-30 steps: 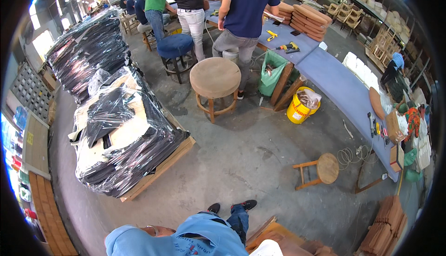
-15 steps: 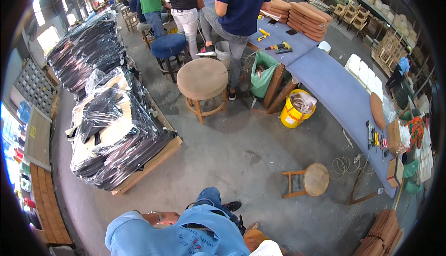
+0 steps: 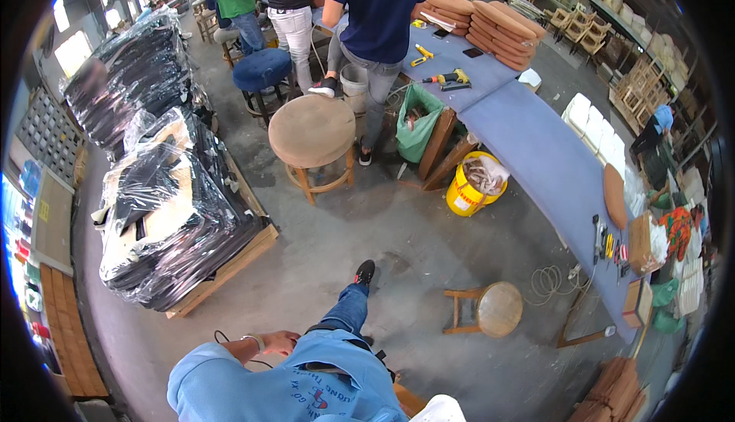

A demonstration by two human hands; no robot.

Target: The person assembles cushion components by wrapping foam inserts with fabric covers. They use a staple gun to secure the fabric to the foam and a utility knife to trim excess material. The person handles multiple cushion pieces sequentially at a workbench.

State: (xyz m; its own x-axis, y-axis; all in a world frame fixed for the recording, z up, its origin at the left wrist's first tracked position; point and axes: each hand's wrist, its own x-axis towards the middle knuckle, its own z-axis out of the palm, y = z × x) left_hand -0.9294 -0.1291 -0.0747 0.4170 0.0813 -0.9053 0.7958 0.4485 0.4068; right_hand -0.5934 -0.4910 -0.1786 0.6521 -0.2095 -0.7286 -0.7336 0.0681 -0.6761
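My left hand [image 3: 279,342] hangs beside my waist, its fingers loosely bent, with nothing visible in them. A light band [image 3: 255,342] circles that wrist, and a thin black cord [image 3: 223,335] loops beside it. My blue shirt [image 3: 306,391] fills the bottom middle, and one leg in jeans [image 3: 346,309] is stretched forward, ending in a black shoe [image 3: 365,272]. My right hand cannot be seen. Low beside the shirt are a white piece [image 3: 442,409] and a brown wooden part [image 3: 411,400], both cut off by the lower edge.
Plastic-wrapped stacks [image 3: 180,215] lie on a pallet at left. Ahead are a round brown-topped stool [image 3: 311,131], a blue stool [image 3: 262,72] and several people. At right, a tipped stool [image 3: 499,309] and yellow bucket [image 3: 463,192] stand near a long blue-grey table [image 3: 536,158] holding tools and cushions.
The view has shifted, so most surroundings sit further left. My leg has swung forward and its shoe shows farther ahead. My left hand shows more fully, higher beside the waist.
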